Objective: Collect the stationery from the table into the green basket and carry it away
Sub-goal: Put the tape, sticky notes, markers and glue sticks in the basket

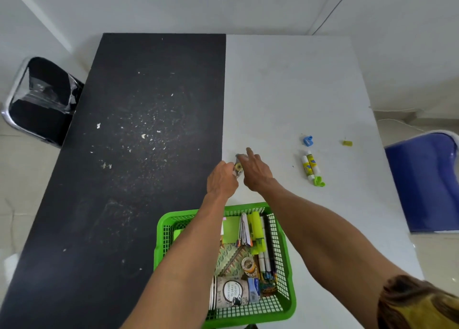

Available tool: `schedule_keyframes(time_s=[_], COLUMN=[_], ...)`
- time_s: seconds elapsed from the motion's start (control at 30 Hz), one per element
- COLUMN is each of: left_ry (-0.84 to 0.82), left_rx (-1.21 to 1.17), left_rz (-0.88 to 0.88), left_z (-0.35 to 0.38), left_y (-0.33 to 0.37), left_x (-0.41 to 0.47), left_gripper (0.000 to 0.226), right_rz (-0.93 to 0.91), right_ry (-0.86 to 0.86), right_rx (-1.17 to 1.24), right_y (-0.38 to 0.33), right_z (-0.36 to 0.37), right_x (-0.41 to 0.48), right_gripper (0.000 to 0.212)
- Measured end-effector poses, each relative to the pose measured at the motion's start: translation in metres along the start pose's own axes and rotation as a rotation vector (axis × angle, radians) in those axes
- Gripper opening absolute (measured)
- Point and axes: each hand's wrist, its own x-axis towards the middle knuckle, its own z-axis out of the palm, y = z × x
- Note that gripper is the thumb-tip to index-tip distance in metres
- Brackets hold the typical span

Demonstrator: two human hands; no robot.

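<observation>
The green basket (290,301) stands at the near table edge and holds paper cups, a tape roll, pens, highlighters and notepads. Just beyond it, on the seam between the black and white table halves, lies a small tape dispenser (239,166). My left hand (221,179) pinches its near end with curled fingers. My right hand (255,170) rests over its far side, index finger stretched forward. Two glue sticks (310,165), a green cap (319,181), a blue sharpener (308,140) and a small yellow piece (347,143) lie on the white half to the right.
The table is half black (136,154), speckled with white crumbs, and half white (298,85). A black chair (42,100) stands at the far left, a blue chair (427,184) at the right edge. White walls close off the back.
</observation>
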Motion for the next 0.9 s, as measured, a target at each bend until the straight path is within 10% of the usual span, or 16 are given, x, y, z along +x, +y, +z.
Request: schedule_keyframes(time_s=[0.53, 0.9], left_ry=[-0.011, 0.172], left_rx=[-0.016, 0.058], left_rz=[-0.037, -0.050], left_z=[0.001, -0.051], left_y=[-0.018, 0.008], left_x=[0.011, -0.031], left_gripper=[0.030, 0.018], right_rz=[0.048, -0.027], right_ry=[-0.034, 0.355], right_rx=[-0.316, -0.005], right_y=[0.013, -0.014], right_z=[0.015, -0.019], right_x=[0.005, -0.071], right_gripper=[0.063, 0.035])
